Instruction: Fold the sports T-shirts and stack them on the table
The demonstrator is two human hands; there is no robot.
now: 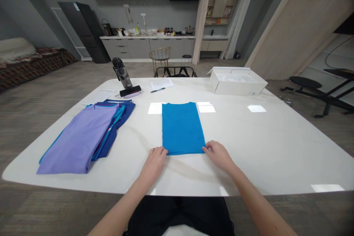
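A blue shirt (182,129), folded into a neat rectangle, lies flat on the white table in front of me. My left hand (157,158) pinches its near left corner, fingers closed on the cloth. At the near right corner my right hand (217,152) grips the fabric between thumb and fingers. To the left rests a loose pile of garments, with a lavender shirt (79,136) on top and a dark blue garment (117,129) showing beneath it.
On the white table (262,147) stand an open white box (239,84) at the back right and a dark water bottle (122,73) at the back left. A black phone (129,90), a pen (158,90) and a printed sheet (166,83) lie near the far edge.
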